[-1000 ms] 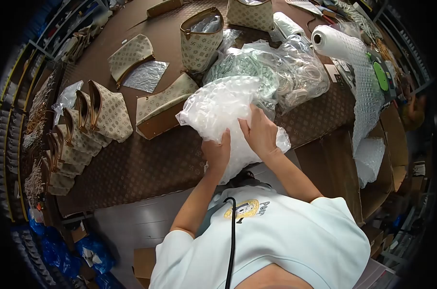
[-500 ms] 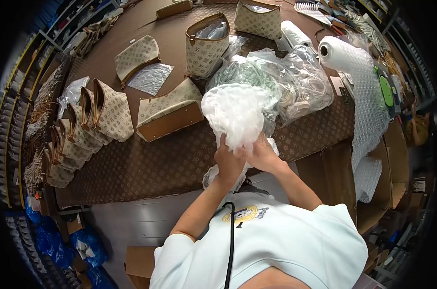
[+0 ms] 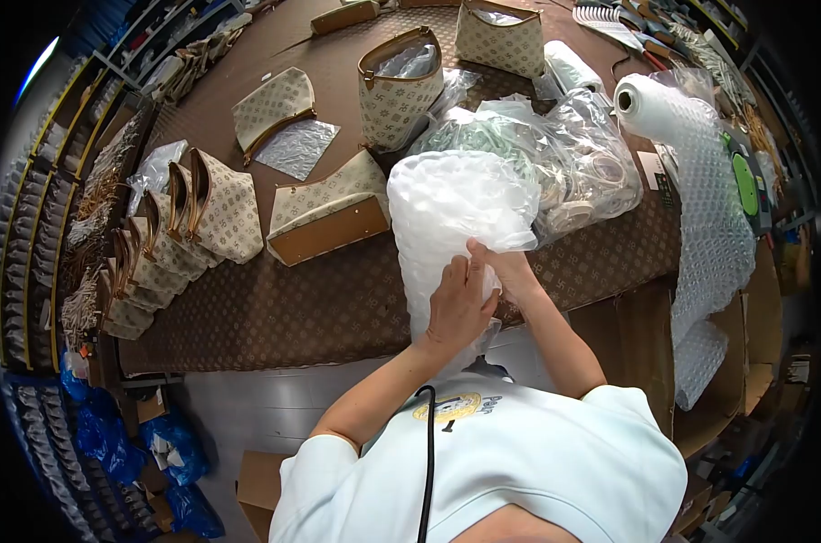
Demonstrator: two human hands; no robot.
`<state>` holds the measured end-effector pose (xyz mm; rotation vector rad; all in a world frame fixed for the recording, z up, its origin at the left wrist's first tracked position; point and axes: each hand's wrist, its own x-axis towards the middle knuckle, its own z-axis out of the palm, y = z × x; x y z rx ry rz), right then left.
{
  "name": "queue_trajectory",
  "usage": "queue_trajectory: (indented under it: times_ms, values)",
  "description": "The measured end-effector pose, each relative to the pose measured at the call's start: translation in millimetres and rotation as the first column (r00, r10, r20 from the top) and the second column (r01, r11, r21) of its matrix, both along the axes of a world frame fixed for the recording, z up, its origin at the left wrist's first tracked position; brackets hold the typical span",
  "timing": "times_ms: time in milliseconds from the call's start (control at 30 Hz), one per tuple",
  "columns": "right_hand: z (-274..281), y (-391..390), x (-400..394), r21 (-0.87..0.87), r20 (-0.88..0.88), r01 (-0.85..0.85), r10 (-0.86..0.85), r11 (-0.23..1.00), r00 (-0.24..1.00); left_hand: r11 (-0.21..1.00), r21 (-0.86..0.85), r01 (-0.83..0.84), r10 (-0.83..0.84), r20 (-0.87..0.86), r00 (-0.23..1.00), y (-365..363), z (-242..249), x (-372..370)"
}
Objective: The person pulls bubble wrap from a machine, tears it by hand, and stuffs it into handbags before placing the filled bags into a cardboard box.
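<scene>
A bundle of whitish bubble wrap [image 3: 460, 199] is held up over the table's front edge, its lower end hanging down in front of my body. My left hand [image 3: 462, 303] lies across the near side of it, fingers bent against the plastic. From the right, my right hand [image 3: 517, 274] grips the wrap, and most of its fingers are hidden behind the sheet. Just left of the bundle, a patterned cream handbag [image 3: 329, 204] lies on its side with its brown base toward me. Behind the bundle are clear plastic bags [image 3: 591, 172] with pale contents.
Several patterned bags [image 3: 225, 208] stand in a row at the left. More bags, including an upright open one [image 3: 397, 100], are farther back on the brown table [image 3: 338, 317]. A bubble wrap roll [image 3: 650, 104] trails its sheet over the right edge beside cardboard boxes [image 3: 632, 335].
The crumpled bubble wrap has spread into a taller, smoother shape. My left hand has moved right and turned across its near side. The whole view has shifted slightly.
</scene>
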<state>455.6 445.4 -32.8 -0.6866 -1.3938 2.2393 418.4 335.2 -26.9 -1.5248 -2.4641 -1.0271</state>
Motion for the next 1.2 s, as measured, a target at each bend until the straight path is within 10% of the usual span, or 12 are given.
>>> queue_trajectory:
  times_ms: [100,133,200,300,333,433,500,600,667,867,1200]
  values:
    - [-23.7,7.7,-1.8,-0.204,-0.132,0.038,-0.066,0.978,0.989,0.990,-0.120,0.079,-0.056,0.184,0.981,-11.9,-2.5,-3.4]
    - [-33.8,13.9,-1.1,-0.002,-0.155,0.097,-0.096,0.995,0.983,0.988,-0.128,0.087,-0.063,0.178,0.982,-20.6,-2.3,-10.1]
    - [-46.1,38.3,11.1,0.074,-0.023,0.157,-0.156,0.985,0.987,0.880,0.152,0.451,-0.474,0.199,0.858,-40.0,-3.1,-33.3]
    - [-45.8,61.9,48.5,0.101,0.015,0.402,-0.405,0.910,0.914,0.967,0.236,0.091,-0.153,0.256,0.954,-67.4,2.8,-120.2]
    - [-18.2,50.7,70.4,0.173,0.028,0.382,-0.393,0.908,0.919,0.993,-0.046,-0.113,0.113,-0.011,0.994,-90.5,-11.8,-198.0]
    - [-29.4,26.2,98.4,0.566,-0.064,0.428,-0.480,0.705,0.875,0.851,-0.512,-0.112,0.020,-0.183,0.983,-120.1,-55.3,-295.9]
    - [1.1,-9.7,94.8,0.942,0.269,-0.151,-0.405,0.300,0.874,0.750,-0.658,-0.070,-0.060,-0.173,0.983,-123.3,-56.1,-329.2]
    - [49.6,-61.1,53.0,0.652,0.712,-0.554,-0.167,0.518,0.682,0.701,-0.711,0.058,-0.034,0.048,0.998,-117.8,-80.4,-358.6]
    - [54.9,-85.6,21.4,0.575,0.795,-0.712,-0.070,0.404,0.602,0.705,-0.709,0.003,-0.086,-0.081,0.993,-118.4,-80.2,-349.2]
    - [15.8,-121.1,-55.7,0.487,0.840,-0.829,0.112,0.275,0.531,0.850,-0.308,0.426,-0.486,-0.149,0.861,-152.3,-66.7,-241.5]
    - [-30.9,-153.8,-27.7,0.401,0.900,-0.894,0.097,0.199,0.426,0.813,-0.266,0.518,-0.553,-0.075,0.829,-161.1,-49.5,-228.4]
